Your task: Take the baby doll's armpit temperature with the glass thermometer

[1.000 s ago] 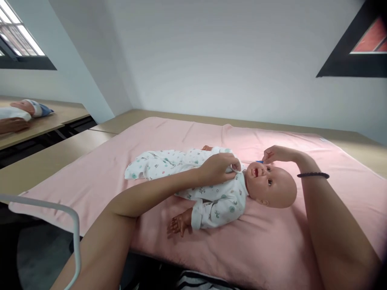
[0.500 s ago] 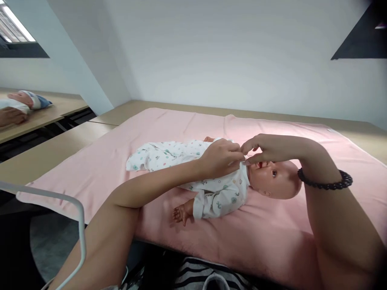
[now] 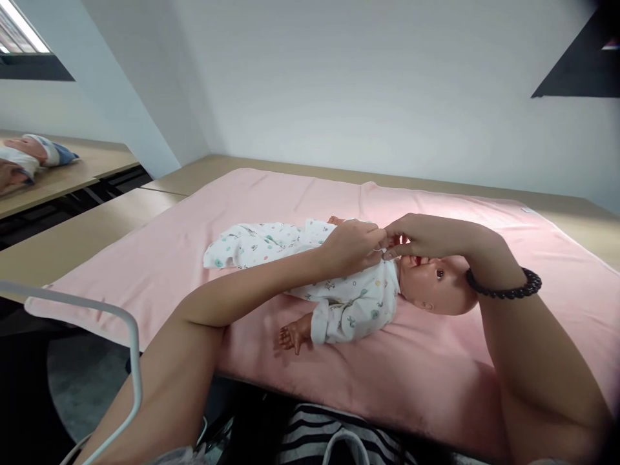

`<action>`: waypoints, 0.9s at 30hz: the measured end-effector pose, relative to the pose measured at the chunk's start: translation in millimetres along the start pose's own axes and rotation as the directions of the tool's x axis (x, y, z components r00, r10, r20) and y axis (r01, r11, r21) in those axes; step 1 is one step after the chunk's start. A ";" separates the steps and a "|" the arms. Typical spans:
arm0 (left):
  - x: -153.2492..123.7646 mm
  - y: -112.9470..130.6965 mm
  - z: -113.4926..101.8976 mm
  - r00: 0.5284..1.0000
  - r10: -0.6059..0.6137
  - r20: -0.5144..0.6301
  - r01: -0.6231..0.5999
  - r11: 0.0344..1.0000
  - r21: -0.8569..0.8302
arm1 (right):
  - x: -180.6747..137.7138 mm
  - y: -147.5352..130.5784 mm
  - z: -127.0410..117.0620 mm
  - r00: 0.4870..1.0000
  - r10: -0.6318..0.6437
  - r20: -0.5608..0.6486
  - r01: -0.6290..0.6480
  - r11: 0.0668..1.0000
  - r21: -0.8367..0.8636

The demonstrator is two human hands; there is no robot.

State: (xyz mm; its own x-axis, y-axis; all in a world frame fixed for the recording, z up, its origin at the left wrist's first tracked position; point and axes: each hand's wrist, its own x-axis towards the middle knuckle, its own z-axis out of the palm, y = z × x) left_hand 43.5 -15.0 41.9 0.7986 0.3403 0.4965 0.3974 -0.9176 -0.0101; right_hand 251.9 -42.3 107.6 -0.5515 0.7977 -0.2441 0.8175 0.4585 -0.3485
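A baby doll [image 3: 431, 287] lies on its back on a pink blanket [image 3: 426, 368], its head toward the right. It wears a white printed romper [image 3: 358, 310], whose far side is partly behind my arms. My left hand [image 3: 356, 247] is closed, pinching the romper's cloth at the upper chest near the neck. Right beside it, my right hand [image 3: 421, 236] arches over the doll's chin, with thumb and fingertips closed on the same spot of cloth. The fingertips of both hands nearly meet, and whatever fastening lies between them is too small to make out.
The blanket covers a wooden table [image 3: 159, 200] set against a white wall. On another table at the far left lies a second doll [image 3: 36, 152] in a blue and white cap, a person's hand [image 3: 12, 175] at it. A pale curved metal bar [image 3: 133, 361] stands at lower left.
My right hand has shifted slightly left, closer to my left hand, and its fingertips have closed in at the romper's neck. The view has tilted a little; the doll lies the same.
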 end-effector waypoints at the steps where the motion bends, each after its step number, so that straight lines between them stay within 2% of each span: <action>1: 0.0 -0.1 0.4 1.000 -0.005 0.003 0.005 1.000 -0.001 | -0.3 0.2 0.1 1.000 0.005 0.000 -0.005 1.000 0.002; 6: 0.3 -2.0 3.4 1.000 0.020 -0.014 -0.020 1.000 0.001 | -3.9 -3.3 -0.1 1.000 0.017 -0.015 -0.017 1.000 0.017; 12: -0.8 -3.7 5.7 0.987 0.130 -0.092 -0.123 0.989 0.081 | -4.8 -7.5 -0.2 1.000 0.003 -0.008 -0.003 1.000 -0.009; 18: -1.5 -4.8 15.3 0.938 0.252 -0.239 -0.183 0.943 0.277 | -5.3 -5.3 -1.0 1.000 -0.027 0.010 0.027 0.999 -0.039; 22: -1.7 -5.3 22.8 0.906 0.324 -0.272 -0.201 0.895 0.398 | -5.5 -6.3 -1.3 0.999 -0.019 0.026 0.019 1.000 -0.007; 27: -3.9 -2.0 25.7 0.887 0.355 -0.295 -0.207 0.877 0.433 | -4.1 -7.3 -1.1 1.000 -0.009 0.029 0.008 1.000 0.004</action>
State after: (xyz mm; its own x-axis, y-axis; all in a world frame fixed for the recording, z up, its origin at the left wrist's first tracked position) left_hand 51.3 -9.3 17.7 0.7159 -0.0841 0.6932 0.3793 -0.7866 -0.4872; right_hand 248.4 -48.4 112.2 -0.5631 0.7819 -0.2676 0.8121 0.4637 -0.3542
